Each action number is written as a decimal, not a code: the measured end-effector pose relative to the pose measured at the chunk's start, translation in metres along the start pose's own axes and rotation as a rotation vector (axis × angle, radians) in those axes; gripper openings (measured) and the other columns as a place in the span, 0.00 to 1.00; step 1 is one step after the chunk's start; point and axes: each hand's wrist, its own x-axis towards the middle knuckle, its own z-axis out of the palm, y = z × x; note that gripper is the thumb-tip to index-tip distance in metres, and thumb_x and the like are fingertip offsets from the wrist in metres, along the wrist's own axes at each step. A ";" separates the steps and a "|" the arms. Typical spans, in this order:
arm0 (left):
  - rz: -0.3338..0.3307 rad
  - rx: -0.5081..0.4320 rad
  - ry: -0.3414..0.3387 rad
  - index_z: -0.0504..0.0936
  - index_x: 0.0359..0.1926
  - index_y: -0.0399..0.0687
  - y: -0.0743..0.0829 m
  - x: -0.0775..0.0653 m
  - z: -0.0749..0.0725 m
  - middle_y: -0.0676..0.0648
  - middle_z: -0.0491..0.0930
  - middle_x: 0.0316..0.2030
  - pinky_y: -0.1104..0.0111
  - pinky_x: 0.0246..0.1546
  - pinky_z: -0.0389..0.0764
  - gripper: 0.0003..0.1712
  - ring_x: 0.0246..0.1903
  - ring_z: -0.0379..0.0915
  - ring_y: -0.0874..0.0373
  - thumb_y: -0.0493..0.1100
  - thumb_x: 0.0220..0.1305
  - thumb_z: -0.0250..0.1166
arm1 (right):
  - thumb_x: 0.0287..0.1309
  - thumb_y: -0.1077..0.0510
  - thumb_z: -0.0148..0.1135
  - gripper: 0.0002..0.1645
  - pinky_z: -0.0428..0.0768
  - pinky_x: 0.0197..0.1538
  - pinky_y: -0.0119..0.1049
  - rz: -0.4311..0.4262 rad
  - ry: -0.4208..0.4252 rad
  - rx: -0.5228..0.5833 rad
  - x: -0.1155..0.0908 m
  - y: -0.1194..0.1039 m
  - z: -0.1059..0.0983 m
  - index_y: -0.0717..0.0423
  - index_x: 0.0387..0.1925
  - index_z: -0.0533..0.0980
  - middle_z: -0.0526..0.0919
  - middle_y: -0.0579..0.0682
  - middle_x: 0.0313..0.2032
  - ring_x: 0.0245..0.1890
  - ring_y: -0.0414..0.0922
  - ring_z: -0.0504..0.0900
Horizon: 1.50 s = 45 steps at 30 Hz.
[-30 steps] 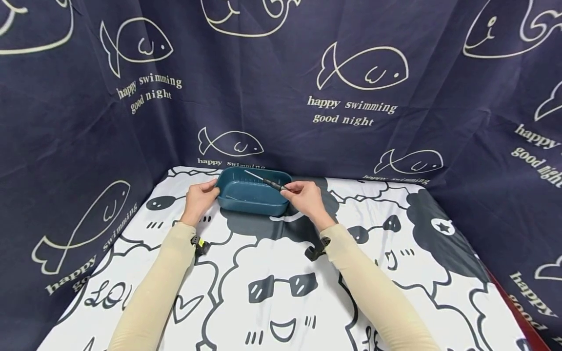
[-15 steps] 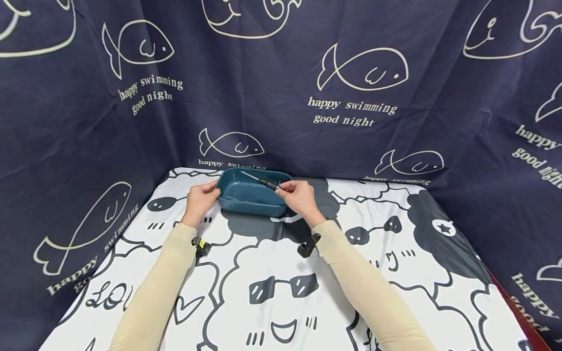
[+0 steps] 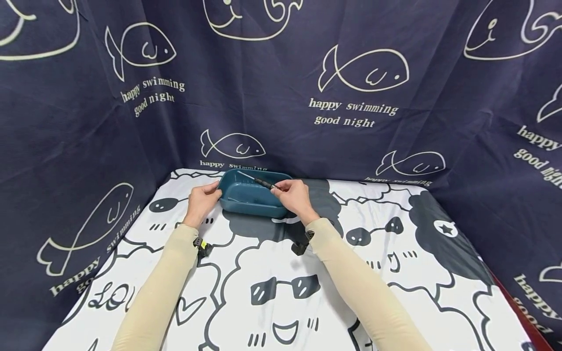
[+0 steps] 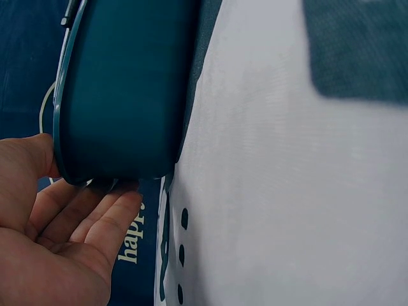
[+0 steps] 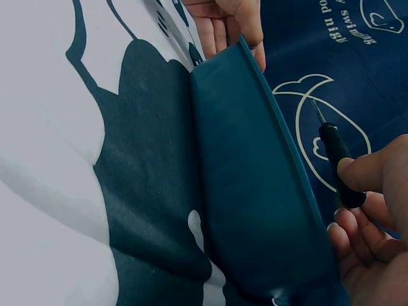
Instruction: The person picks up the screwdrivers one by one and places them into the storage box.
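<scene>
A dark teal rectangular tub [image 3: 252,208] with rounded corners stands near the back of the cloth-covered table. My left hand [image 3: 203,201] grips its left end, the thumb at the rim and the fingers against the outer wall, as the left wrist view also shows. Between thumb and fingertips my right hand [image 3: 295,196] pinches the black handle of a screwdriver [image 5: 338,153]. In the head view its thin metal shaft points to the far left over the tub. The tool stays above the rim in the right wrist view. Much of the tub's floor is hidden from the wrist cameras.
A white cloth [image 3: 281,265] with dark sheep drawings covers the table. Behind it and at both sides hangs a navy curtain [image 3: 281,117] with fish prints. A red edge [image 3: 518,302] shows at the table's right. Each wrist carries a small black camera.
My right hand has moved left with the screwdriver, which is now farther over the tub. The left hand keeps its grip on the tub's end.
</scene>
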 end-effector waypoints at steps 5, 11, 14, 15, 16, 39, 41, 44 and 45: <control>-0.015 -0.004 -0.001 0.81 0.65 0.49 0.000 0.000 0.001 0.43 0.84 0.59 0.58 0.68 0.74 0.27 0.64 0.77 0.50 0.43 0.64 0.64 | 0.61 0.48 0.73 0.13 0.82 0.46 0.43 0.011 -0.011 0.002 0.002 -0.002 0.003 0.50 0.43 0.89 0.91 0.45 0.35 0.38 0.45 0.85; -0.015 -0.003 0.005 0.81 0.66 0.50 0.000 0.001 0.000 0.42 0.84 0.58 0.58 0.68 0.73 0.27 0.65 0.76 0.49 0.43 0.65 0.63 | 0.61 0.50 0.74 0.12 0.83 0.43 0.42 0.021 -0.014 -0.006 0.004 -0.006 0.006 0.51 0.41 0.89 0.90 0.46 0.34 0.36 0.45 0.85; -0.017 -0.002 0.002 0.81 0.65 0.50 -0.001 0.001 0.000 0.42 0.84 0.58 0.58 0.68 0.73 0.27 0.65 0.76 0.49 0.44 0.65 0.64 | 0.60 0.50 0.74 0.11 0.82 0.42 0.41 0.019 -0.008 -0.007 0.004 -0.007 0.007 0.52 0.41 0.89 0.90 0.46 0.34 0.36 0.45 0.85; -0.018 0.000 -0.002 0.81 0.66 0.50 -0.001 0.001 0.000 0.42 0.84 0.58 0.58 0.68 0.73 0.27 0.65 0.76 0.49 0.44 0.65 0.63 | 0.60 0.51 0.74 0.11 0.82 0.42 0.41 0.017 -0.006 -0.010 0.004 -0.008 0.008 0.52 0.41 0.89 0.90 0.46 0.33 0.36 0.45 0.85; -0.019 -0.001 -0.004 0.81 0.66 0.50 -0.002 0.001 0.000 0.42 0.84 0.58 0.58 0.68 0.74 0.27 0.64 0.77 0.49 0.44 0.65 0.64 | 0.60 0.51 0.74 0.11 0.82 0.42 0.41 0.016 -0.007 -0.011 0.004 -0.008 0.008 0.52 0.40 0.89 0.90 0.47 0.33 0.36 0.45 0.85; -0.015 -0.005 -0.001 0.81 0.66 0.50 -0.004 -0.001 0.001 0.44 0.83 0.60 0.57 0.70 0.71 0.27 0.67 0.73 0.50 0.44 0.65 0.64 | 0.61 0.50 0.74 0.10 0.82 0.39 0.39 0.030 -0.025 -0.023 0.006 -0.006 0.015 0.51 0.40 0.89 0.89 0.45 0.32 0.34 0.44 0.84; -0.018 -0.005 -0.001 0.81 0.66 0.51 -0.003 -0.001 0.000 0.44 0.83 0.60 0.57 0.69 0.72 0.27 0.66 0.74 0.50 0.44 0.65 0.64 | 0.61 0.50 0.74 0.10 0.82 0.39 0.40 0.026 -0.019 -0.022 0.006 -0.006 0.015 0.50 0.40 0.89 0.89 0.45 0.32 0.34 0.44 0.84; -0.018 -0.009 0.002 0.81 0.65 0.50 -0.001 -0.001 0.000 0.42 0.84 0.59 0.56 0.68 0.74 0.27 0.64 0.76 0.49 0.44 0.64 0.64 | 0.61 0.50 0.73 0.11 0.83 0.40 0.42 0.016 -0.008 -0.024 0.007 -0.007 0.016 0.50 0.41 0.89 0.89 0.46 0.33 0.35 0.45 0.85; -0.014 -0.006 0.001 0.81 0.66 0.49 -0.001 -0.001 0.000 0.42 0.83 0.60 0.56 0.68 0.74 0.27 0.65 0.76 0.48 0.44 0.64 0.64 | 0.61 0.50 0.73 0.11 0.84 0.41 0.42 0.013 -0.005 -0.026 0.007 -0.007 0.016 0.50 0.41 0.89 0.89 0.47 0.33 0.35 0.46 0.85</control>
